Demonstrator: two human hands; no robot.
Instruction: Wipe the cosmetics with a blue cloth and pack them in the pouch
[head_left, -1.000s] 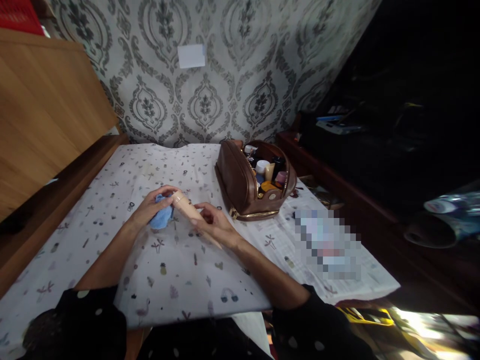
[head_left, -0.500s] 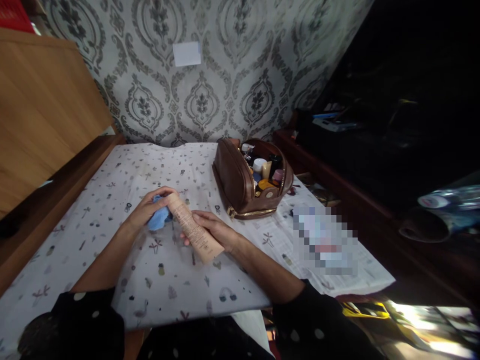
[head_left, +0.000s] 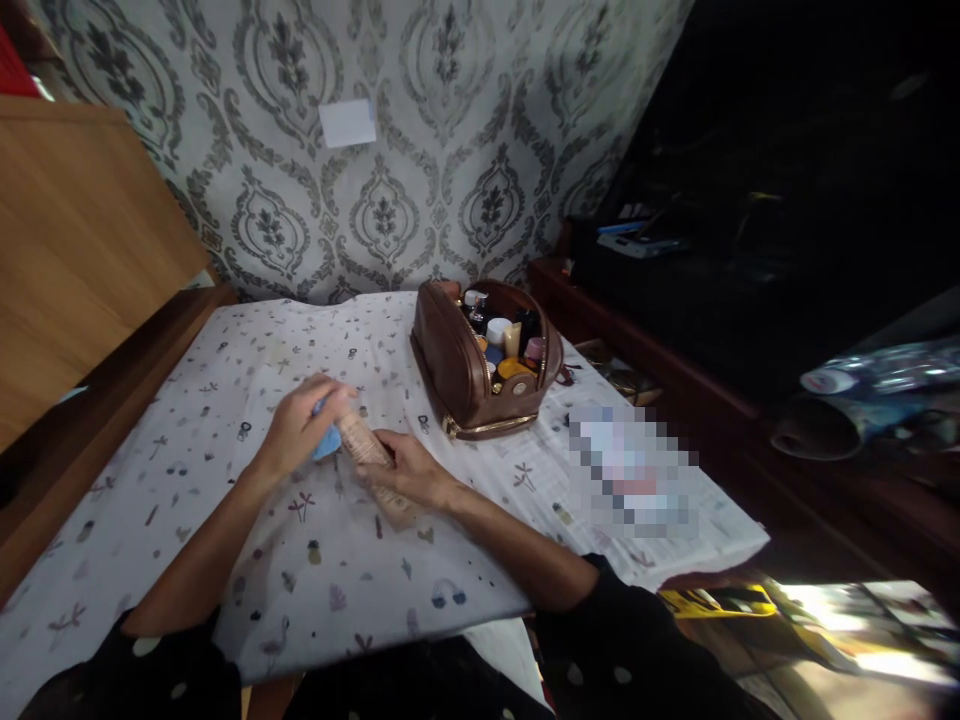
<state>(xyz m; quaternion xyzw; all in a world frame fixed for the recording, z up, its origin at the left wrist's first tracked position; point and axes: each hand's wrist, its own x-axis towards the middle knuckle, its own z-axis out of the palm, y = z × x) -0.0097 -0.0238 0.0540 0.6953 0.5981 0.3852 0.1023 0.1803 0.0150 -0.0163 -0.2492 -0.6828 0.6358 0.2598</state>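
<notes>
A peach-coloured squeeze tube [head_left: 363, 440] with small printed text lies aslant between my hands above the cloth. My right hand [head_left: 411, 470] is wrapped round its middle, so part of the print is covered. At the upper end, my left hand [head_left: 304, 420] presses a blue cloth [head_left: 328, 443] against the tube; its fingers are slightly blurred. Beyond my hands, to the right, stands an open brown cosmetic bag [head_left: 455, 350] with a gold zip. Several jars and tubes, among them a white-lidded jar [head_left: 498, 331], fill it.
A white printed cloth [head_left: 337, 570] covers the table. On its right part lies a pixelated item [head_left: 630, 465]. A wooden cabinet [head_left: 90, 230] flanks the left side. Clear plastic bottles [head_left: 885, 370] lie at the right, and patterned wallpaper [head_left: 382, 200] rises behind.
My right hand has shifted over the front of the tube, covering its middle. My left hand has come further over the tube's upper end with the blue cloth. The view has turned slightly right.
</notes>
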